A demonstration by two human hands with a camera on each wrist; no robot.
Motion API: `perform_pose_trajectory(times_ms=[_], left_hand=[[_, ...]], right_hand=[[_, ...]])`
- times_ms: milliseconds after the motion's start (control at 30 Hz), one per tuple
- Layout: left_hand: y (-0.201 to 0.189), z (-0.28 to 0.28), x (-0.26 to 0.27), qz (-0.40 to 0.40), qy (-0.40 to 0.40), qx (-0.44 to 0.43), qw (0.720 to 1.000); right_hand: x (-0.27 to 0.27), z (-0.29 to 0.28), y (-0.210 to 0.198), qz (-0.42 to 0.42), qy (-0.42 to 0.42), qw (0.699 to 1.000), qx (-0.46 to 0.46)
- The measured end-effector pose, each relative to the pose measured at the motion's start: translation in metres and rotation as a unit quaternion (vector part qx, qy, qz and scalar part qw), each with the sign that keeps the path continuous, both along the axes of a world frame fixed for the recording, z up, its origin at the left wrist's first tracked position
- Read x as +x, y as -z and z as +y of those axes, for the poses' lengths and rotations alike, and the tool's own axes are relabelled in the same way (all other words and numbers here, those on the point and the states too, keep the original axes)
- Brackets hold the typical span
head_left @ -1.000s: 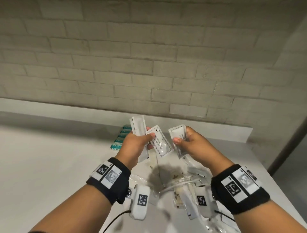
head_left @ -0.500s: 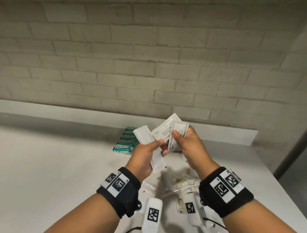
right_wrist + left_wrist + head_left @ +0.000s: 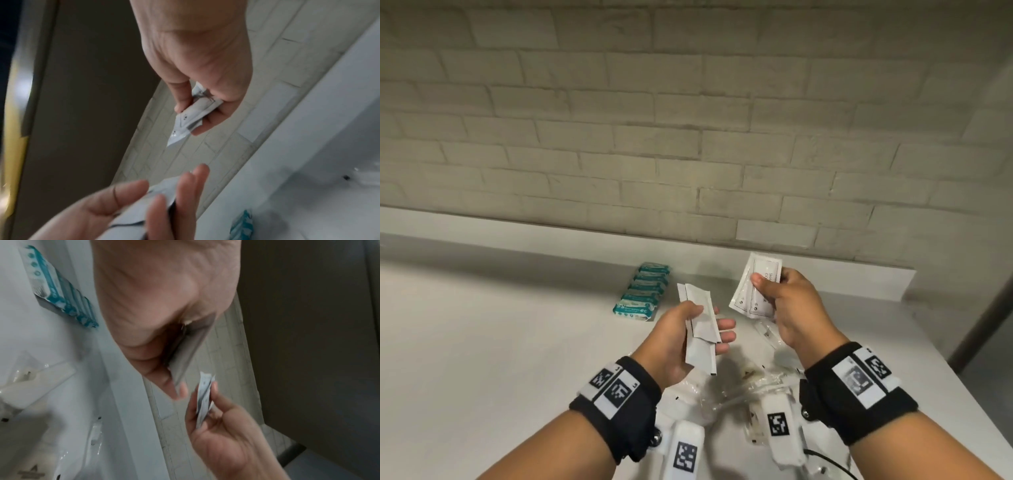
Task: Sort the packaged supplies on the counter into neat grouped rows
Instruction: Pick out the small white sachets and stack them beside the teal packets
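Left hand (image 3: 681, 337) held plain white packets (image 3: 699, 318), long axis upright. Right hand (image 3: 787, 308) pinched printed sachets (image 3: 755, 291). Both above counter (image 3: 500, 325); teal packet row (image 3: 642, 291) lay ahead-left, nearer left hand.

Bare counter (image 3: 482, 342) leftward (teal packs (image 3: 642, 294) behind), clear wrappers (image 3: 756, 383) underneath.

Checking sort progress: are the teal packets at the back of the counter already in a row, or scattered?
In a row. The teal packets lie side by side, overlapping in one line on the counter, apart from both hands.
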State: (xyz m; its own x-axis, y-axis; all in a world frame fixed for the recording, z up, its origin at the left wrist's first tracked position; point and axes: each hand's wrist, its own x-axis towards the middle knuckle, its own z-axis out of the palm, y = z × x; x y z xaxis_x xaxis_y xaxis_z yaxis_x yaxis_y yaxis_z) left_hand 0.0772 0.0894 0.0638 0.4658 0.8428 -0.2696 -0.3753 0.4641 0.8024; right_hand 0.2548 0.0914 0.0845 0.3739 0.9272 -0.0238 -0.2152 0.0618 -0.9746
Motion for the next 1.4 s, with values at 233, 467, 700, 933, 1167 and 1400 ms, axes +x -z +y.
perform_pose_trajectory(times_ms=[233, 467, 700, 933, 1167, 1400], left_hand=[[0.007, 0.004, -0.010, 0.118, -0.043, 0.115, 0.985], [0.012, 0.002, -0.010, 0.127, -0.005, 0.107, 0.986], [0.001, 0.021, -0.016, 0.009, -0.086, 0.000, 0.996], [-0.002, 0.031, -0.025, 0.052, -0.094, -0.033, 0.994], [0.006, 0.025, -0.017, 0.110, -0.050, 0.031, 0.992], [0.009, 0.036, -0.028, 0.102, -0.135, 0.085, 0.982]], right_hand=[[-0.010, -0.007, 0.009, 0.043, -0.159, 0.986, -0.030], [-0.013, -0.002, 0.005, -0.055, -0.134, 0.989, 0.043], [-0.016, -0.013, 0.007, -0.216, -0.236, 0.936, 0.148], [-0.003, -0.014, 0.027, -0.264, -0.187, 0.929, 0.180], [-0.010, -0.017, 0.032, -0.433, -0.111, 0.870, 0.208], [0.002, -0.021, 0.018, -0.251, -0.095, 0.962, 0.055]])
